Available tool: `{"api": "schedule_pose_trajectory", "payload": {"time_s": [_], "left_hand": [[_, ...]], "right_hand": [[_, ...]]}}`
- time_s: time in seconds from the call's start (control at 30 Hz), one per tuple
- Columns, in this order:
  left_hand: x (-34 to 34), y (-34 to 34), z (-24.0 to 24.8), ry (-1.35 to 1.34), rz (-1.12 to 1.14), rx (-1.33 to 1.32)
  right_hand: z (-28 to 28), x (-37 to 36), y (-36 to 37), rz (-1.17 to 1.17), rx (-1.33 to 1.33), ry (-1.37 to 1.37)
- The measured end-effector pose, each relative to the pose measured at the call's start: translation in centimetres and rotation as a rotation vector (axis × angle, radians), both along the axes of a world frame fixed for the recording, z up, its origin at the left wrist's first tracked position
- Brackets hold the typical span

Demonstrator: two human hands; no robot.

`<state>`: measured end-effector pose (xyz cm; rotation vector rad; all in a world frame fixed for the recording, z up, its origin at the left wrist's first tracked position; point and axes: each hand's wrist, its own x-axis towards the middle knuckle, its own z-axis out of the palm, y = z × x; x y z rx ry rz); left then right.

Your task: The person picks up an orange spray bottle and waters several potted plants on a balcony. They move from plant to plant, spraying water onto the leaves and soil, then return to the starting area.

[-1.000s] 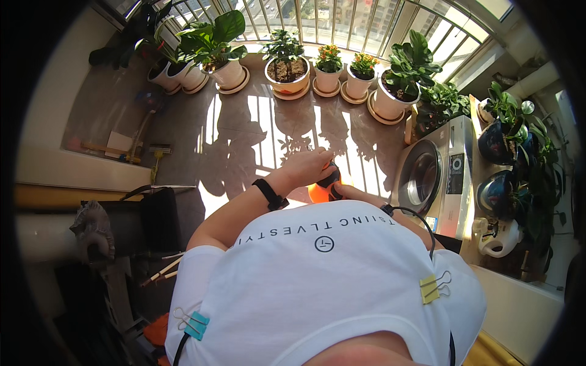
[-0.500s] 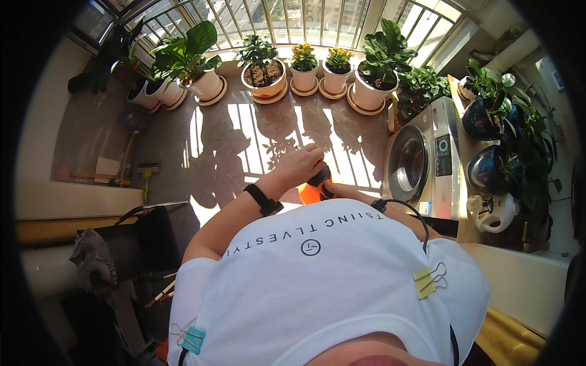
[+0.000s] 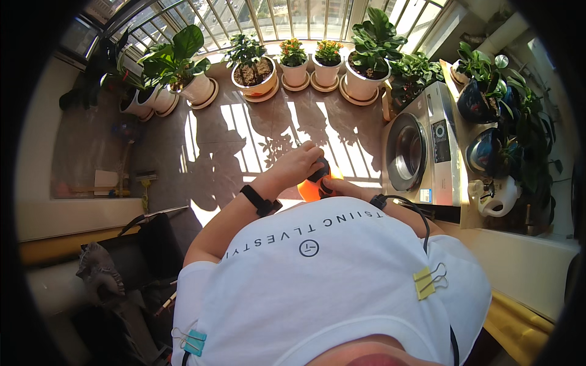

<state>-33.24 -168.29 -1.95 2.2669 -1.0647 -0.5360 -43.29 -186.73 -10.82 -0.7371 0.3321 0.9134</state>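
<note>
An orange bottle (image 3: 309,191) with a black top, which looks like a spray bottle, is in front of my chest. My left hand (image 3: 297,166) reaches over from the left, its fingers bent and closed on the black top. From the right, my right hand (image 3: 340,186) holds the bottle's side near the top, with the thumb showing; its other fingers are hidden. My shirt covers the lower end of the bottle. A black band (image 3: 259,200) is around my left wrist, and a dark strap with a cable sits on my right.
Potted plants on saucers line the railing, among them a large-leaved plant (image 3: 188,55) and small orange-flowered ones (image 3: 327,58). A washing machine (image 3: 430,146) stands at right, next to dark blue pots (image 3: 482,152) and a white jug (image 3: 502,200). A brush (image 3: 146,178) is at left.
The view has shifted slightly, so the plants and railing appear a little higher and farther left. Both hands stay on the bottle, with only a small change in the left hand's pose.
</note>
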Motion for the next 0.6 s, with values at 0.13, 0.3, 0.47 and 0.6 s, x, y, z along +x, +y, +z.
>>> {"api": "schedule_pose_trajectory", "payload": {"time_s": [0.13,0.3,0.47,0.6], "left_hand": [[0.0,0.3,0.0,0.016,-0.093,-0.048],[3.6,1.6,6.7,-0.265,-0.04,-0.383],[1.9,0.0,2.0,-0.036,0.026,-0.075],[0.8,-0.2,-0.6,-0.029,-0.047,-0.059]], "right_hand": [[0.4,-0.1,0.1,-0.016,-0.062,0.069],[1.5,0.1,-0.6,-0.012,-0.013,0.024],[1.2,0.5,0.2,-0.023,-0.049,0.062],[0.9,0.8,0.1,-0.03,-0.056,0.043]]}}
